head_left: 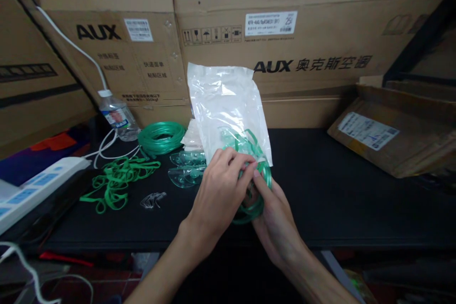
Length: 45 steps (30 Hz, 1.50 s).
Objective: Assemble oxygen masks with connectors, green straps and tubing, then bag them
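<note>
A clear plastic bag (228, 104) stands upright in the middle of the black table (338, 190), with green tubing (261, 171) partly inside its open lower end. My left hand (217, 194) grips the bag's mouth and the tubing from the left. My right hand (274, 218) holds the coil of tubing from below and the right. Just left of my hands lie clear green masks (185, 171). A coil of green tubing (161, 137) sits further left.
Green elastic straps (116, 183) and small metal clips (153, 199) lie at the left. A water bottle (116, 115) and a white power strip (32, 190) stand beyond them. Cardboard boxes (285, 47) wall the back; a flat box (395, 128) leans at right.
</note>
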Motion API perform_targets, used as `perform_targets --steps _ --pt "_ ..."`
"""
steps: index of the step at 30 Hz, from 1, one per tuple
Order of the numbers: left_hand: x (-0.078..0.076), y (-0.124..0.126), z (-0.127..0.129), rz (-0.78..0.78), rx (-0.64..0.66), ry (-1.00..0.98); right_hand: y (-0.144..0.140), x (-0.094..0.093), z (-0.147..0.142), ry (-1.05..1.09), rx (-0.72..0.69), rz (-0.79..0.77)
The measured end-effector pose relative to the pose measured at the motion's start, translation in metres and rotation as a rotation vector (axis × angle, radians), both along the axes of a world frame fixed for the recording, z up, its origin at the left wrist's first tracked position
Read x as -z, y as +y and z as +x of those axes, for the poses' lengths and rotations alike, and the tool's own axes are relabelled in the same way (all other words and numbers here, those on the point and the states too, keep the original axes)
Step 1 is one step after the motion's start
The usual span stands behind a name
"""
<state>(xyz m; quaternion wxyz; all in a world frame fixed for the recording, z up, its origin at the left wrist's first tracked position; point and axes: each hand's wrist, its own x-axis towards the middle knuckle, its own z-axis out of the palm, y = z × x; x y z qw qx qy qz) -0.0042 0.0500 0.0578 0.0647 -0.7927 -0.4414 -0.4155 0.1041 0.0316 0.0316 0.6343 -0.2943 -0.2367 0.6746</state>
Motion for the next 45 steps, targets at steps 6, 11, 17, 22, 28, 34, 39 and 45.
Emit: perform_targets --steps 6,11,17,22,28,34,39,45 --pt "-0.004 0.001 -0.005 -0.049 0.046 -0.012 0.000 0.000 0.003 0.037 0.057 0.005" --pt "-0.006 0.002 -0.004 -0.005 0.114 0.056 -0.001 0.003 -0.002 -0.084 0.002 0.035" --pt "-0.003 -0.005 -0.009 -0.026 0.128 0.178 0.001 0.004 -0.004 -0.054 0.044 0.005" --pt "0.001 -0.012 -0.015 -0.127 0.106 0.170 0.005 0.003 -0.006 0.034 0.143 -0.048" --pt "0.000 -0.016 -0.007 -0.159 0.186 0.112 0.011 0.008 -0.012 0.000 0.146 0.001" --pt "0.009 -0.022 0.011 0.045 0.003 0.092 0.018 -0.010 -0.011 0.090 0.047 0.073" --pt "0.006 -0.010 0.022 0.243 -0.134 0.058 0.005 -0.017 -0.006 0.150 -0.039 0.043" --pt "-0.005 0.004 0.032 0.158 -0.035 0.187 0.001 -0.010 0.006 0.147 0.113 0.014"
